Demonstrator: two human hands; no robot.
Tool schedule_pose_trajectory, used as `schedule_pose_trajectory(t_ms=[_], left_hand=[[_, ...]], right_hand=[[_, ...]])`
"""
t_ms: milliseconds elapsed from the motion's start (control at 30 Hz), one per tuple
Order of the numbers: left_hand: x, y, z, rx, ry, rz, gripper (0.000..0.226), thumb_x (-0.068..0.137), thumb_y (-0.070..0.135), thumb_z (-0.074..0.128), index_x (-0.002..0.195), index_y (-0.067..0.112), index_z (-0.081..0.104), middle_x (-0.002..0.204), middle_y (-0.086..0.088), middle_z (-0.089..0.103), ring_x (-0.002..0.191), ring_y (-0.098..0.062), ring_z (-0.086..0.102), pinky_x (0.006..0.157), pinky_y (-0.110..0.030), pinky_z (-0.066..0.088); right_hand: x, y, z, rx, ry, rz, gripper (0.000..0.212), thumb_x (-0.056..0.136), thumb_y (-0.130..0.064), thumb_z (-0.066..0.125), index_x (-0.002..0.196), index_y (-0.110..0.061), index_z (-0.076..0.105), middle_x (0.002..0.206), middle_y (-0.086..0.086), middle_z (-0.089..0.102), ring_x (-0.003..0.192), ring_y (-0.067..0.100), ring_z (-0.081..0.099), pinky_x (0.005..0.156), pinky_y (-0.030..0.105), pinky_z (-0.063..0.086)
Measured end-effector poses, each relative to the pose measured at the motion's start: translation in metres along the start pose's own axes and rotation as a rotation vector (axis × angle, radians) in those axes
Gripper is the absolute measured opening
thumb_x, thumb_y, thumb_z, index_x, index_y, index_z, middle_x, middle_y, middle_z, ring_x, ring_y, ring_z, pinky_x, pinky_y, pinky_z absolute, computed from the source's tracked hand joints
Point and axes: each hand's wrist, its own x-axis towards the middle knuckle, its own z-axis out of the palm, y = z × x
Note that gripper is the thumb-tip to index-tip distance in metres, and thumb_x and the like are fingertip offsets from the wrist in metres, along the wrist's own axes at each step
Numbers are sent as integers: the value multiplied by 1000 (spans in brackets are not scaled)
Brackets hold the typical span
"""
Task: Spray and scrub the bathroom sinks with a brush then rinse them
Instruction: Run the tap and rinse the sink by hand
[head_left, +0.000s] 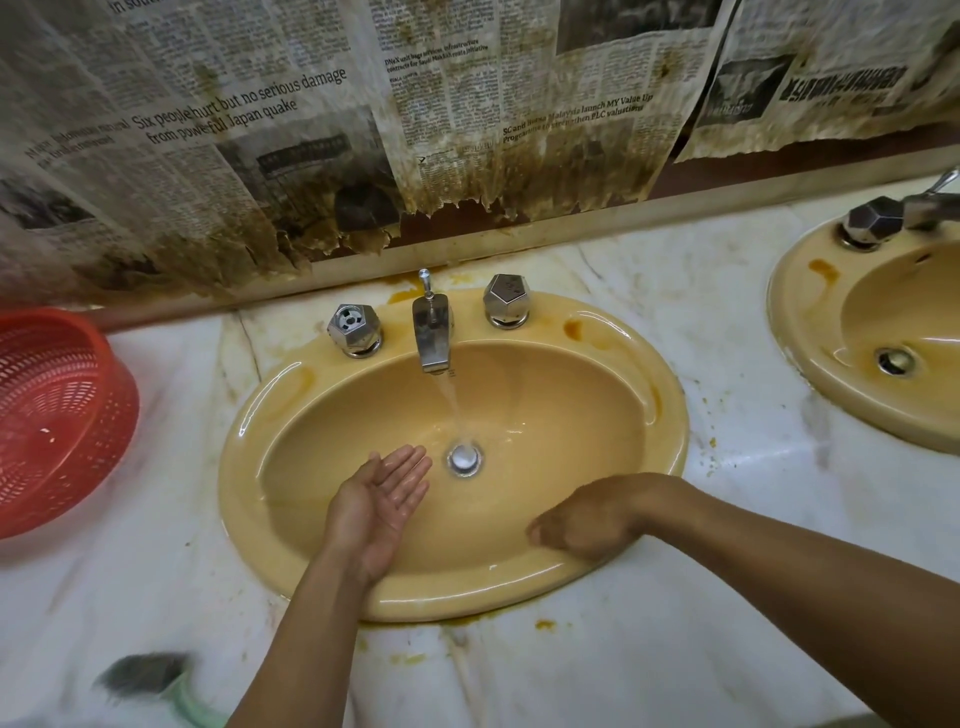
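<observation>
Yellow sink (670, 415) in marble worktop (727, 597), both hands over its basin. Left hand (384, 499): palm up, fingers straight, just left of drain (464, 458); tap (434, 338) running beyond. Right hand (576, 525): blurred, grip cannot be told. Brush (137, 673): on worktop, left of left forearm.

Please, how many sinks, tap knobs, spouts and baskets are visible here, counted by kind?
Yellow oval ceramic sinks: 2
Faceted chrome tap knobs: 3
Chrome spouts: 2
Red plastic basket: 1
Total: 8
</observation>
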Motion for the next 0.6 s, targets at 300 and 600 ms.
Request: schedule_pose_trajectory(t_ms=[300, 600], left_hand=[[2, -1, 10, 145, -3, -29, 40, 111, 29, 39, 129, 2, 62, 126, -15, 72, 123, -28, 66, 110, -42, 47], [14, 10, 40, 117, -66, -46, 42, 112, 27, 35, 129, -2, 61, 126, -18, 72, 122, -30, 66, 111, -42, 47]], right_hand=[[-38, 46, -15, -293, 193, 135, 50, 110, -36, 19, 133, -18, 60, 144, 3, 56, 129, 27, 49, 109, 36, 34], [-36, 37, -7, -163, 205, 95, 48, 109, -38, 22, 107, -12, 62, 115, 7, 64, 107, 27, 55, 92, 38, 45]])
